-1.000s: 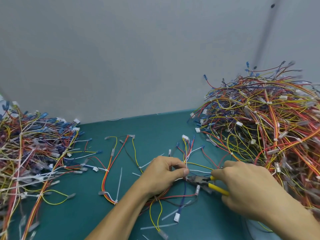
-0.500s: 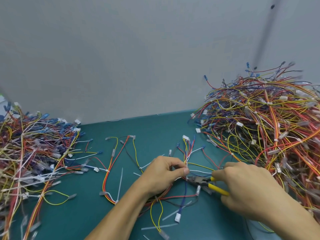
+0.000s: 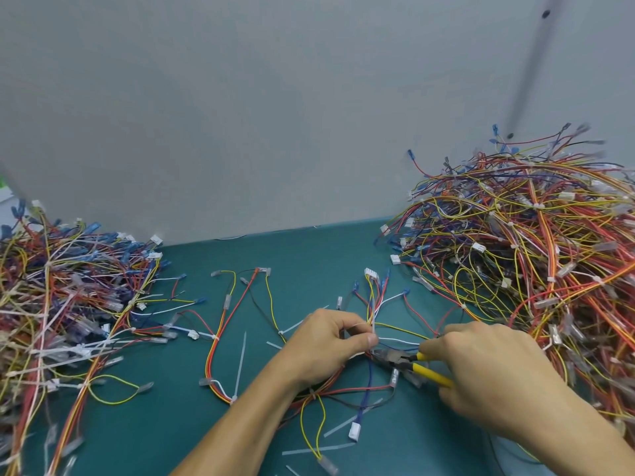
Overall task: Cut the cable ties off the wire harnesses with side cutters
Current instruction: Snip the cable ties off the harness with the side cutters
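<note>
The wire harness [image 3: 371, 274], spread on the green mat [image 3: 178, 427] between two heaps, is judged light and limp, best taken at the bundle just beside a tie. It is pinched there by the curled left hand [image 3: 326, 347], while the side cutters [image 3: 393, 358] are gripped by their yellow handles in the right hand [image 3: 481, 369]. The tie is hidden behind the thumb and cutter nose, and blade closure cannot be told.

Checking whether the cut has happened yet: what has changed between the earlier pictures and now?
Nothing visibly changed. The left hand pinches the harness at the nose of the side cutters, the right hand grips their yellow handles, and the left pile and right pile lie as before.
</note>
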